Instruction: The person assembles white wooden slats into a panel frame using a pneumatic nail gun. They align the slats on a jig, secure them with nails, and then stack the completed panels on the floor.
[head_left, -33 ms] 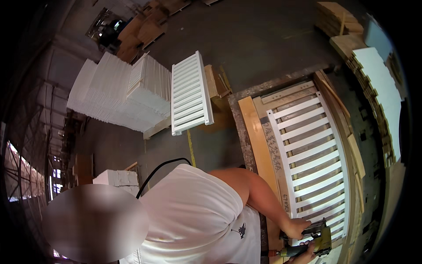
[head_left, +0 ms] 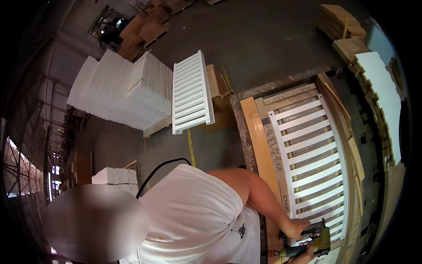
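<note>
In the lower right, my right hand [head_left: 307, 256] is wrapped round the handle of an olive and black nail gun [head_left: 324, 241], only partly in view. A red-ended hose fitting [head_left: 272, 253] joins the handle. My left hand [head_left: 297, 228] is closed at the gun's dark magazine, which shows on both sides of it; some fingertips are hidden. Beneath the gun lies a white slatted panel [head_left: 314, 160], its two side rails joined by several crosspieces. The gun covers part of the panel's near end.
A wooden frame [head_left: 256, 132] with handwritten marks surrounds the panel on a worn workbench [head_left: 241, 119]. Another slatted panel [head_left: 191, 92] lies on a stack to the left, beside tall piles of white panels [head_left: 118, 92]. Stacked boards [head_left: 380, 92] stand at the right. A black hose [head_left: 160, 166] curves behind my shoulder.
</note>
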{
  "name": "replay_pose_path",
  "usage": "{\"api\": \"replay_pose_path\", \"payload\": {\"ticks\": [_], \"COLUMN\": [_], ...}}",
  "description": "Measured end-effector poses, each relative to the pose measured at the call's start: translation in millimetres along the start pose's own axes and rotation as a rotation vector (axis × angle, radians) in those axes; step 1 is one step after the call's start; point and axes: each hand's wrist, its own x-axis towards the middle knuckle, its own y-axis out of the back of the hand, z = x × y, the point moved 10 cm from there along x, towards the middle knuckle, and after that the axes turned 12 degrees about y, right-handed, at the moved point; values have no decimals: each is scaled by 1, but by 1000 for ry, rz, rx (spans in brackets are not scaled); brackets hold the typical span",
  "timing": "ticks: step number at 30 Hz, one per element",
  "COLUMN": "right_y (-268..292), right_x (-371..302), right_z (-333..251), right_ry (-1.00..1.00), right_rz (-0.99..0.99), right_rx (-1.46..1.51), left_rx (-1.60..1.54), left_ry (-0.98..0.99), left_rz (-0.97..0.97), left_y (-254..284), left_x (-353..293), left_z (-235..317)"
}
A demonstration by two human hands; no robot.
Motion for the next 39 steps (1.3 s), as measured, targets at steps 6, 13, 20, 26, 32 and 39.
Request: {"api": "replay_pose_path", "payload": {"ticks": [6,13,20,26,32,39], "right_y": [-31,22,77,122,117,100], "right_x": [-15,-63,-87,-83,-59,-43], "right_z": [-16,8,-7,10,34,36], "right_ry": [22,-154,-171,-230,-303,-326], "right_rz": [-75,113,207,288,113,50], "right_rx": [-172,23,61,76,85,99], "left_rx": [-66,-87,-19,552,283,114], "left_ry": [-117,-112,9,-356,-135,-112], "left_rz": [65,-124,-477,-194,-367,-308], "left_y": [-6,-56,-113,-154,-162,-147], "left_x": [16,-5,-26,-12,3,5], "left_z": [-25,-15,10,14,-11,-7]}}
